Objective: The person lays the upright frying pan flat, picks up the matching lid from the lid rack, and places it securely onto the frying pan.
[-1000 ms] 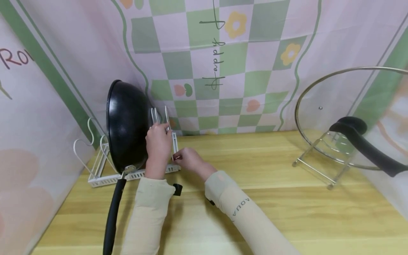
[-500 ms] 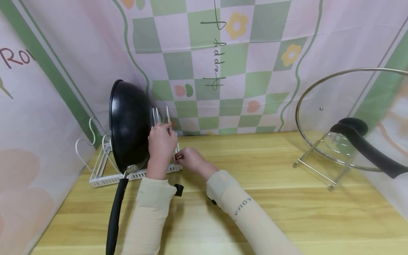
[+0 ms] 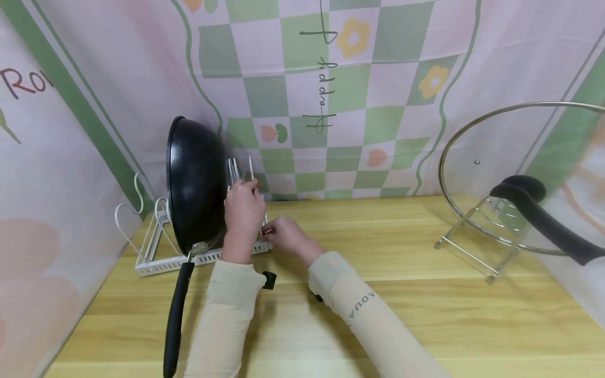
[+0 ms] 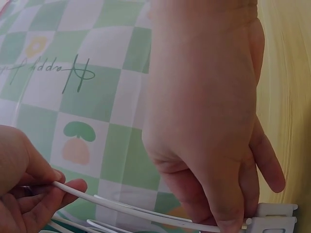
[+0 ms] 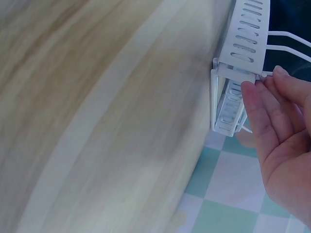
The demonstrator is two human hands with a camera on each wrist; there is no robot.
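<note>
A white rack (image 3: 160, 266) with slotted rails and bent wire dividers stands at the left of the wooden tabletop. My left hand (image 3: 243, 207) pinches the upper part of a white wire divider (image 4: 131, 208) between thumb and fingers. Down at the rack's right end, my right hand (image 3: 285, 234) pinches the same wire close to the slotted rail (image 5: 243, 41). In the right wrist view its fingertips are right at the rail's corner. A black wok (image 3: 196, 184) stands on edge in the rack, left of my left hand, its black handle (image 3: 175, 315) pointing toward me.
At the right, a large glass lid (image 3: 477, 131) with a metal rim leans in a wire stand (image 3: 468, 260). A black-handled utensil (image 3: 543, 215) lies across that stand. A patterned cloth (image 3: 307, 105) hangs behind the tabletop (image 3: 378, 325).
My left hand has shifted slightly right, still pinching the wire. The wok and its handle have moved a little to the right with the rack. My right hand keeps its pinch.
</note>
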